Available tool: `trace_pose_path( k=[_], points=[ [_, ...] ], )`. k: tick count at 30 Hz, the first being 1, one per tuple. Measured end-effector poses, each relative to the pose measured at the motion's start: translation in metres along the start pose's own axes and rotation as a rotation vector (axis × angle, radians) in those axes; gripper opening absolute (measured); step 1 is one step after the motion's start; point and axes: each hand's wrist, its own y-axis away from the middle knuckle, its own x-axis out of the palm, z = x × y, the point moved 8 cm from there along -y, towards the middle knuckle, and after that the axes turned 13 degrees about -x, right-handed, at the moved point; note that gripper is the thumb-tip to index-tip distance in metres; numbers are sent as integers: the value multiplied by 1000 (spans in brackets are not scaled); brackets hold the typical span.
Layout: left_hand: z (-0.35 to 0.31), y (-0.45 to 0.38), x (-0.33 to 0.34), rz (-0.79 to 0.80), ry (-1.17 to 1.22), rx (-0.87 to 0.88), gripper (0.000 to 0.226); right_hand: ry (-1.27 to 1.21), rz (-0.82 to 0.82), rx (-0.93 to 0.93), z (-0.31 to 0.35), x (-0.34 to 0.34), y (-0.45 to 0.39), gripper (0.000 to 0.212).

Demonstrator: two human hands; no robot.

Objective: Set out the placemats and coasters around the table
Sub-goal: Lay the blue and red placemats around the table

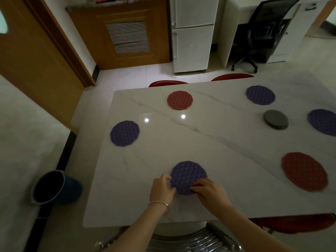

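A round purple placemat (188, 174) lies flat near the front edge of the white marble table (209, 139). My left hand (162, 189) pinches its left rim. My right hand (209, 192) grips its near right rim with curled fingers. Other round mats lie around the table: a purple one (125, 133) at the left end, a red one (179, 100) at the far side, a purple one (260, 95) far right, a purple one (322, 121) at the right edge, and a red one (304, 171) near right. A small stack of grey coasters (275, 119) sits between the far right mats.
Red chairs (168, 83) stand at the table's far side, and another red chair (298, 223) at the near right. A metal chair back (181, 240) is right below me. A dark bucket (54, 187) lies tipped on the floor to the left. A fridge (192, 33) and office chair (261, 33) stand behind.
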Motion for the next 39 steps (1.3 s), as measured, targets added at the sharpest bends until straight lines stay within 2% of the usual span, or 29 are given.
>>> trace_pose_path(
  k=[3, 6, 14, 23, 29, 35, 39],
  points=[
    [-21, 18, 16, -37, -409, 355, 45, 38, 74, -37, 3, 12, 4, 32],
    [-28, 25, 31, -27, -501, 472, 48, 72, 176, -21, 2, 26, 9, 33],
    [-41, 32, 53, 14, -584, 488, 47, 51, 227, 113, -11, 35, 16, 36],
    [-48, 28, 57, -18, -610, 412, 44, 27, 272, 140, -21, 29, 21, 41],
    [-132, 30, 69, -26, -574, 484, 48, 70, 142, 211, -67, -34, 30, 38],
    [-235, 45, 100, -69, -532, 596, 52, 134, 31, 287, -153, -121, 48, 37],
    [-295, 46, 130, -107, -529, 603, 53, 162, -3, 279, -217, -161, 62, 37]
  ],
)
